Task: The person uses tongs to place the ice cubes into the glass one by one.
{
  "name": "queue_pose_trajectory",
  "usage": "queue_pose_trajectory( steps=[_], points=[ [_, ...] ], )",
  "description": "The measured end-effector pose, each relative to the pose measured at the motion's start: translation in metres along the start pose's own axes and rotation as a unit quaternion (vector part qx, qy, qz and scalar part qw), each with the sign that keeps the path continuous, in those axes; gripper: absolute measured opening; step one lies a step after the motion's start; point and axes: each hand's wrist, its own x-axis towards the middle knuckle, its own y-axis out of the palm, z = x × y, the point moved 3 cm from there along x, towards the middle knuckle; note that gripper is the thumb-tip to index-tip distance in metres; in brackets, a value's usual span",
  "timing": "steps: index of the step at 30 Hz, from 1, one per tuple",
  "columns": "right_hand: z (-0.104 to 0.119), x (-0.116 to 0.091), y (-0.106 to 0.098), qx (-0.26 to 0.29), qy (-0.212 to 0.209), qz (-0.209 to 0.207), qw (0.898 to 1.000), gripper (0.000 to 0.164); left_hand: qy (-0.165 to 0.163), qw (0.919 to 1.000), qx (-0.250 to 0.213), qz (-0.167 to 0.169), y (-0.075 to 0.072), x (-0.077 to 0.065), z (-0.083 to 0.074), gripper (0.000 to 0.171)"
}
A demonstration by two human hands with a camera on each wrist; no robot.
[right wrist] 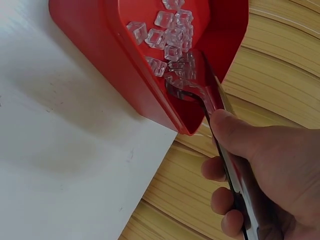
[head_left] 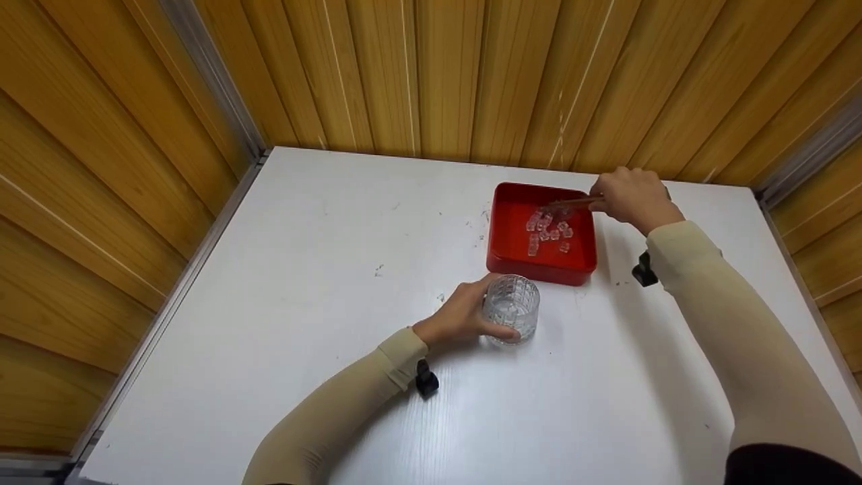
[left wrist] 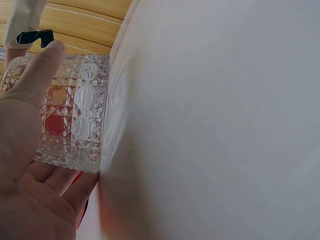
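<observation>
My left hand [head_left: 461, 313] grips a clear cut-glass tumbler [head_left: 513, 306] standing upright on the white table. Its thumb lies along the near side in the head view; in the left wrist view, fingers [left wrist: 80, 192] reach round the opposite side. With my right hand [head_left: 633, 195] I hold metal tongs [right wrist: 236, 175] over the far right corner of a red square box [head_left: 539, 269]. Inside the box lie several clear ice cubes [head_left: 544, 225], loosely heaped. The tongs' tips are down among them, and a cube [right wrist: 187, 67] shows between the tips in the right wrist view.
The white table [head_left: 323, 269] carries a few small dark marks. Wood-panelled walls [head_left: 444, 81] stand behind and on both sides, with metal framing [head_left: 215, 81] at the left corner. The tumbler stands just in front of the box's near wall.
</observation>
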Motion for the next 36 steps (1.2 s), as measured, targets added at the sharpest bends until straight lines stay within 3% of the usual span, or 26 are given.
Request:
queue_pose_trajectory(
  steps=[19, 27, 36],
  points=[
    [-0.0004, -0.0021, -0.0006, 0.008, 0.003, -0.003, 1.000, 0.025, 0.014, 0.9999, 0.006, -0.003, -0.0013, 0.0011, -0.0017, 0.091],
    [-0.0036, -0.0040, 0.0003, 0.020, 0.009, 0.003, 1.000, 0.025, -0.019, 0.9997, -0.008, 0.009, -0.0006, 0.0002, -0.0031, 0.094],
    [-0.0075, -0.0081, 0.0003, 0.035, 0.020, 0.006, 0.999, 0.027, -0.030, 0.9993, -0.021, 0.010, 0.0022, 0.0001, -0.0032, 0.096]
  ],
)
